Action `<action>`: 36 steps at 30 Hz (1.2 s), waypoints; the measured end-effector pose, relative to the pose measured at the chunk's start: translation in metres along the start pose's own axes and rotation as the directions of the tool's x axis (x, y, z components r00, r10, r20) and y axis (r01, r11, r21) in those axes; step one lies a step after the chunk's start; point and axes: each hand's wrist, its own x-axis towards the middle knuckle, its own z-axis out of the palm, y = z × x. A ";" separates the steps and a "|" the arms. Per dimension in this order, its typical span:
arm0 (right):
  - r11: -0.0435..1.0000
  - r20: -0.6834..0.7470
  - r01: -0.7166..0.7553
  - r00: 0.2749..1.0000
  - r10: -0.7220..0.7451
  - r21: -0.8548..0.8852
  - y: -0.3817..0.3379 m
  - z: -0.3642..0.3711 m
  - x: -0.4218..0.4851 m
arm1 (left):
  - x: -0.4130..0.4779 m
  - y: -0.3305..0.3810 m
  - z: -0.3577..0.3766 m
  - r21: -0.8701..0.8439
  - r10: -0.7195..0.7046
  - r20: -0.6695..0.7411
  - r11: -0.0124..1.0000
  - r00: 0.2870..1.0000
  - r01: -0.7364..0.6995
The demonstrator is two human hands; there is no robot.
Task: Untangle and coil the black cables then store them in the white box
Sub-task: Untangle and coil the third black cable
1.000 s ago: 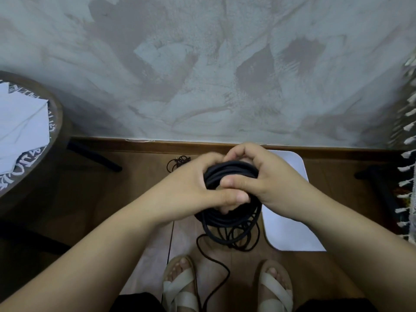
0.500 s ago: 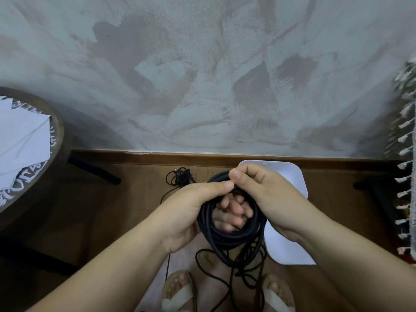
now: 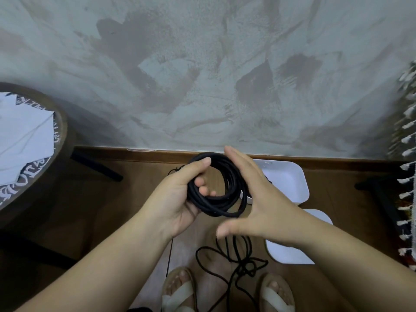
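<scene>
Left hand (image 3: 173,199) grips black cable coil (image 3: 221,207) held above the floor; thumb over the top strands, fingers curled through the loop; right hand (image 3: 258,199) flat at the coil's right side, fingers straight, thumb spread wide, contact uncertain; loose tail (image 3: 245,265) hangs tangled between the sandalled feet (image 3: 177,293); white box (image 3: 290,176) on the floor behind the right hand.

It looked like a room in a home: a mottled plaster wall (image 3: 202,75) beyond the left hand's (image 3: 177,194) grip on the cable coil (image 3: 213,204), wooden skirting (image 3: 153,156) and floor (image 3: 126,199) below it, a round side table (image 3: 64,131) to its left, and a fringed textile (image 3: 408,122) far to its right.
</scene>
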 end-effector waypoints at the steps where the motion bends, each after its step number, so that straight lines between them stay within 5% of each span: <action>1: 0.995 0.040 0.035 0.999 -0.032 -0.092 0.000 0.001 -0.001 | 0.000 0.000 -0.001 0.019 0.003 -0.002 1.000 1.000 -0.003; 7: 0.941 0.089 0.134 0.990 -0.112 -0.310 -0.004 0.001 0.000 | -0.008 -0.007 0.002 0.158 -0.064 0.100 0.986 0.993 0.047; 18: 0.956 -0.162 0.140 0.969 -0.185 -0.257 -0.006 0.010 0.001 | -0.011 -0.015 0.004 0.325 0.065 0.158 0.939 0.985 -0.114; 25: 0.974 0.166 -0.102 0.984 0.068 0.204 -0.004 -0.016 0.004 | -0.017 -0.017 0.005 0.335 0.029 0.237 0.936 0.971 -0.110; 30: 0.886 -0.033 -0.113 0.989 0.143 0.450 -0.010 -0.007 0.008 | -0.017 -0.013 0.009 0.263 -0.005 0.187 0.964 0.982 -0.045; 36: 0.795 -0.037 -0.104 0.987 0.157 0.597 -0.014 0.000 0.011 | -0.011 -0.007 0.002 0.221 -0.089 0.248 0.975 0.965 0.033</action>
